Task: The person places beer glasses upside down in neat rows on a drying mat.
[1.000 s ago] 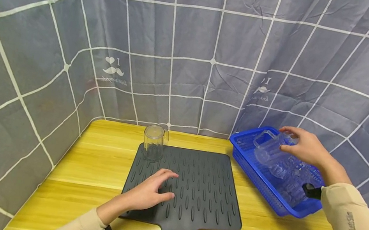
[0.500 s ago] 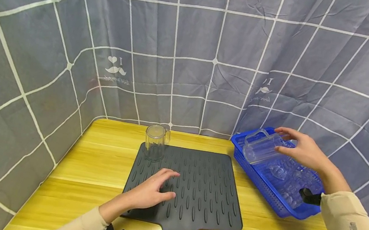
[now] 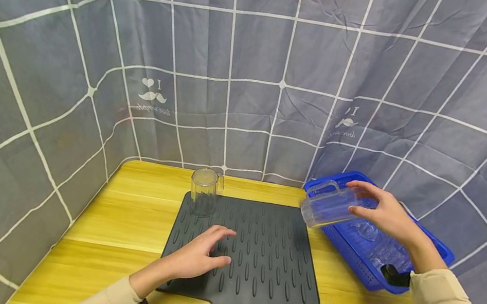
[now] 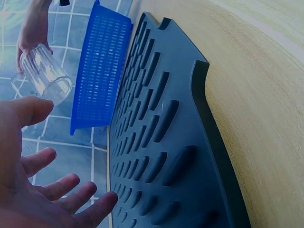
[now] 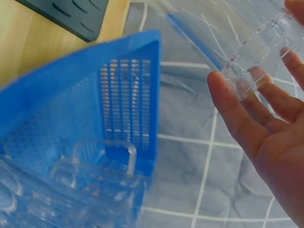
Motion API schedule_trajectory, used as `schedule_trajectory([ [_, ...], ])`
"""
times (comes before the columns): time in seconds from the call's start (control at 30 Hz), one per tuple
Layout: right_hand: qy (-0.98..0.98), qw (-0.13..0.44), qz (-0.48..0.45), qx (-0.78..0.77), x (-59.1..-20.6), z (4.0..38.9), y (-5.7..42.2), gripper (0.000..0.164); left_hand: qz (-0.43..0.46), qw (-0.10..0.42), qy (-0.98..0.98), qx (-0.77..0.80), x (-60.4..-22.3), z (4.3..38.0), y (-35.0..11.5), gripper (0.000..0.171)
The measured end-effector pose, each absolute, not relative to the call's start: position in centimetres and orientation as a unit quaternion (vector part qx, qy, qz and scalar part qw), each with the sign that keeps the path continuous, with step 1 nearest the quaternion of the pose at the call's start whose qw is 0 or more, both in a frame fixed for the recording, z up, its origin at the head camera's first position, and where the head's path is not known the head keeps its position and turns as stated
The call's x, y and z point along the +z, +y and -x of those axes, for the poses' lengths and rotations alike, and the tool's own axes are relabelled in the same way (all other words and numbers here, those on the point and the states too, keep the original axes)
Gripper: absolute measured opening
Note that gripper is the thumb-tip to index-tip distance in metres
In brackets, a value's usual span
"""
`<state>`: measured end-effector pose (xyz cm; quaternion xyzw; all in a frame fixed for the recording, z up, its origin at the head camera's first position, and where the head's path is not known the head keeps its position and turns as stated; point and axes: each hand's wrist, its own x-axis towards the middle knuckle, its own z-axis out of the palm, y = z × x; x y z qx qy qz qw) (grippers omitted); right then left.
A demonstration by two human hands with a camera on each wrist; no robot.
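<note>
My right hand [image 3: 384,212] grips a clear glass mug [image 3: 328,208] round its base end. Tilted nearly on its side, the mug hangs over the left rim of the blue basket [image 3: 350,254], its mouth toward the mat and its handle on the upper side. Over the black ridged mat [image 3: 249,277], my left hand [image 3: 196,255] is held with fingers spread and holds nothing. Another glass mug [image 3: 204,194] stands upside down on the mat's far left corner, handle to the right.
Several more glass mugs [image 5: 95,185] lie inside the basket. Mat and basket rest on a yellow wooden table [image 3: 122,218]. A grey curtain [image 3: 250,106] with white lines hangs behind and along both sides.
My right hand has carried the glass mug leftward and out past the basket's left rim. The left hand keeps its place over the mat.
</note>
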<state>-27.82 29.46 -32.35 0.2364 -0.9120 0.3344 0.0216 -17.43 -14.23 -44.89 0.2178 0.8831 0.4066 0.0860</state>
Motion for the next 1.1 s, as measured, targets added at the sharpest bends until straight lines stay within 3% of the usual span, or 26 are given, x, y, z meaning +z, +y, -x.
schedule_trajectory([
  [1.1, -0.814, -0.038, -0.214, 0.539, -40.5, 26.5, 25.9, 0.052, -0.202, 0.062, 0.862, 0.460, -45.5, 17.6, -14.7, 0.050],
])
